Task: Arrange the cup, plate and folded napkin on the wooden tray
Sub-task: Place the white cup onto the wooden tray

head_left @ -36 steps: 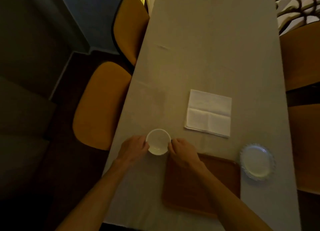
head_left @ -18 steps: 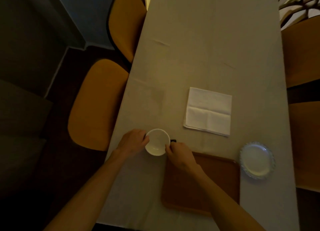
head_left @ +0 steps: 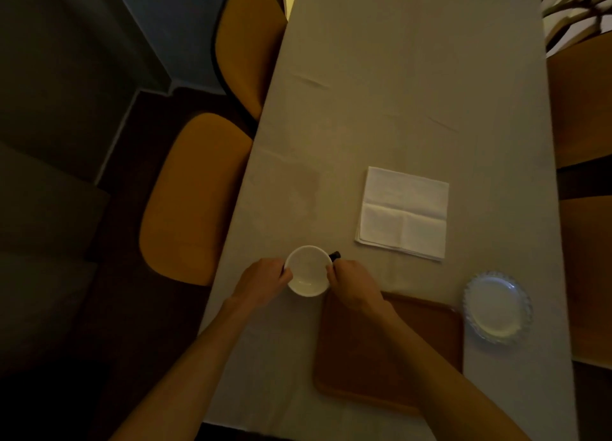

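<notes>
While dim light blurs detail, 2 hands, the left hand (head_left: 265, 280) and right hand (head_left: 352, 285), clasp the white cup (head_left: 308, 270) between them beside the wooden tray (head_left: 430, 341), whose corner the right forearm hides. Napkin (head_left: 404, 213) and plate (head_left: 496, 306) lie on the tablecloth (head_left: 397, 93).

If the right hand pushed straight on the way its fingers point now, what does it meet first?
The right hand points up-left, its fingertips already at the rim of the white cup, so it meets the cup first.
</notes>
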The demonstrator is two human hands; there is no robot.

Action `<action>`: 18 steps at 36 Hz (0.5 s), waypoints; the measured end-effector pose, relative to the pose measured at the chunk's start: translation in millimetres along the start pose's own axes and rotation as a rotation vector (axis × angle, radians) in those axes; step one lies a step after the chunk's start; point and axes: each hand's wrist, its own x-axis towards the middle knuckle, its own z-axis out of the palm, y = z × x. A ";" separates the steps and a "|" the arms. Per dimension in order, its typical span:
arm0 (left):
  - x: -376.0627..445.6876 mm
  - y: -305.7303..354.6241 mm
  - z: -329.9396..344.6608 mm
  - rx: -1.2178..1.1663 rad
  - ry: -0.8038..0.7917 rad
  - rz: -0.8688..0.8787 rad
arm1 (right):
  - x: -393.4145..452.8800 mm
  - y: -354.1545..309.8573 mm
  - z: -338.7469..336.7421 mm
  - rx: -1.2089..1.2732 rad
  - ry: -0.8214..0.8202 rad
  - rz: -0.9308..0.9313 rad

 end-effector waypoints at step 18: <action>-32.4 64.3 11.5 0.025 0.042 -0.017 | -43.3 33.8 -23.6 -0.007 0.074 0.046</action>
